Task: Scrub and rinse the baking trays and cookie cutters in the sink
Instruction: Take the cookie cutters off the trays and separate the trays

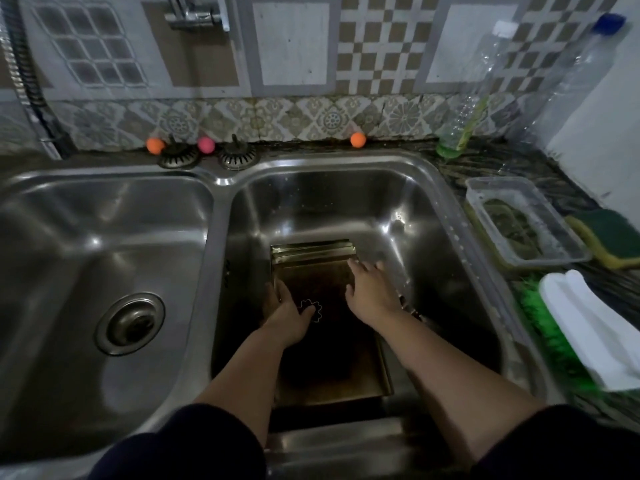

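Dark metal baking trays (332,372) lie stacked in the right sink basin (433,209). A flower-shaped cookie cutter (313,310) lies on the top tray. My left hand (289,315) rests on the tray's left side, its thumb touching the cutter. Further back and to the right, my right hand (370,291) lies flat with spread fingers on the tray. Both forearms reach down into the basin.
The left basin (104,254) has a drain. On the right counter are a clear plastic tub (523,223), a green-yellow sponge (609,237), a green brush (554,334) under a white cloth, and a bottle of green soap (460,133). Two strainers (239,155) sit behind the sink.
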### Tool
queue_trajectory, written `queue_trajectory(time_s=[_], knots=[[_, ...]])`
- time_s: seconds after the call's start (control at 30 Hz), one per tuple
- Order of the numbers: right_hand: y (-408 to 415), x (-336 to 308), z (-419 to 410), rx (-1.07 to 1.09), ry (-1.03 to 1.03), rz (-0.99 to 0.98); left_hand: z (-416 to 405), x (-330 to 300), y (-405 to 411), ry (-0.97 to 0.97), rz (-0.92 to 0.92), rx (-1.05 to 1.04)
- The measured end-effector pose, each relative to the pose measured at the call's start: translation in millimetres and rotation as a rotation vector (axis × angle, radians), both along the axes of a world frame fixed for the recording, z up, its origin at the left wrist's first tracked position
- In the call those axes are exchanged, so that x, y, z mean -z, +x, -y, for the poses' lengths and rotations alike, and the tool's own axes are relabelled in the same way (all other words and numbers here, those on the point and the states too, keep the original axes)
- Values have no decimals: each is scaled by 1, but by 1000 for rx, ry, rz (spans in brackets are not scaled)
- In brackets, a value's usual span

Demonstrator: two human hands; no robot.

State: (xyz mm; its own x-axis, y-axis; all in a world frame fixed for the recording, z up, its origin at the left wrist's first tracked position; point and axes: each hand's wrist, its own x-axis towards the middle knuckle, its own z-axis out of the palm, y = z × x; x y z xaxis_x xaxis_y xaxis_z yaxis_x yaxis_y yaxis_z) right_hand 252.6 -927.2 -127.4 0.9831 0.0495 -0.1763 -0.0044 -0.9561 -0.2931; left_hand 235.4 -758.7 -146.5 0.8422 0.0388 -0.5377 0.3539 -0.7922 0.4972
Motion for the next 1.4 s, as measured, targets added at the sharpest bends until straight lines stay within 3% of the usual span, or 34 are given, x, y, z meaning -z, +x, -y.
queue_trajectory(time_s=[0.3,0.47,0.7,0.93,1.23,1.4], knots=[[-13,3,0,79,-29,-73,-2,-2,-12,11,-68,66],[-17,5,-3,-87,-84,54,-5,-4,-10,-14,-55,49],[-18,9,-21,-342,-105,4,-17,-7,-12,-43,-67,68],[-13,13,-33,-361,-82,-68,-20,-7,-13,33,-122,151],[-20,-11,18,-49,-35,66,-20,-6,-14,58,-97,190],[-27,-17,53,233,-66,17,-21,-5,-14,82,-82,247]])
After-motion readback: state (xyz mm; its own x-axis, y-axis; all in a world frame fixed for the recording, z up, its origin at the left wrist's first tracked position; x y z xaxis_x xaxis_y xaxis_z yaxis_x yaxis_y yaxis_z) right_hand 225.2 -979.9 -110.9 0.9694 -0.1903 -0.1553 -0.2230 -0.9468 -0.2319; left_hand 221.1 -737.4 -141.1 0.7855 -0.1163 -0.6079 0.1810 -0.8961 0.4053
